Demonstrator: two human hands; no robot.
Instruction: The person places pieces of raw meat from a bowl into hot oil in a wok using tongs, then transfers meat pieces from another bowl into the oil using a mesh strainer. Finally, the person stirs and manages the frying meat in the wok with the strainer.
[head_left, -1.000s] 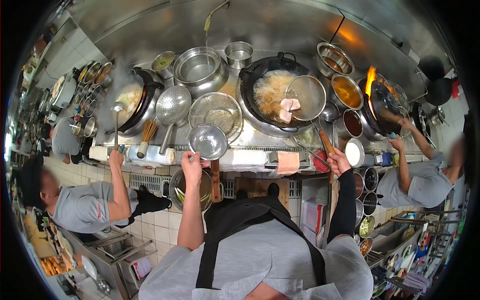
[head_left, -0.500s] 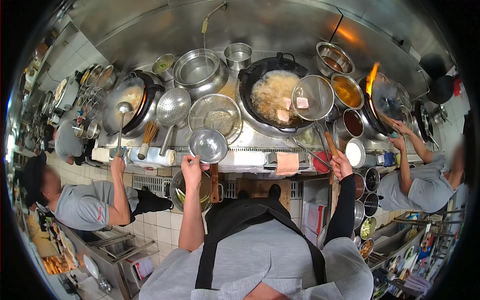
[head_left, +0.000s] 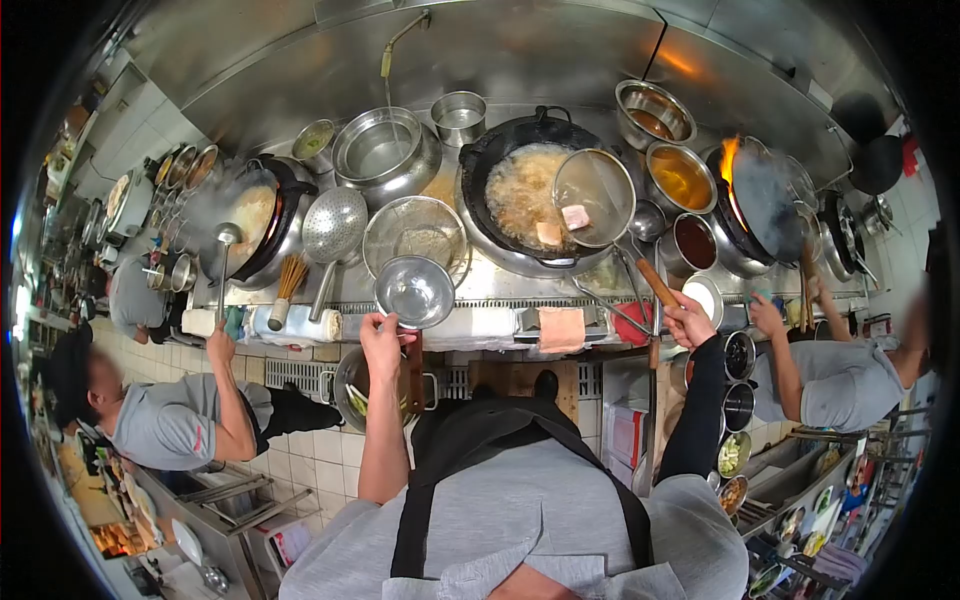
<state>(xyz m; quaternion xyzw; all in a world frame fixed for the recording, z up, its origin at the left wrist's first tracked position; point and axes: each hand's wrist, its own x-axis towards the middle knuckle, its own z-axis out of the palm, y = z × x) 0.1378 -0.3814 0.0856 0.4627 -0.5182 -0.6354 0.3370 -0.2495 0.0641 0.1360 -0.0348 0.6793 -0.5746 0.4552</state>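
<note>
My right hand (head_left: 688, 318) grips the wooden handle of a round wire strainer (head_left: 594, 190). The strainer hangs over the right side of a black wok (head_left: 478, 205) of bubbling oil (head_left: 517, 190). A pale pink chunk (head_left: 575, 217) lies in the mesh, and another pale chunk (head_left: 549, 233) shows at the oil's near edge. In my left hand (head_left: 384, 340) is the near rim of a small metal bowl (head_left: 414, 291), held in front of a wire basket (head_left: 415, 240). The bowl looks empty.
Left of the basket are a perforated ladle (head_left: 335, 226) and a bamboo brush (head_left: 288, 285). Bowls of amber liquid (head_left: 682, 177) and dark sauce (head_left: 694, 242) stand right of the wok. One co-worker (head_left: 180, 410) stirs at left; another (head_left: 835, 375) works beside flames (head_left: 730, 170) at right.
The strainer first shifted right off the oil, then back left over the wok's edge. One chunk stays in its mesh. My left hand still holds the bowl. The view has shifted slightly.
</note>
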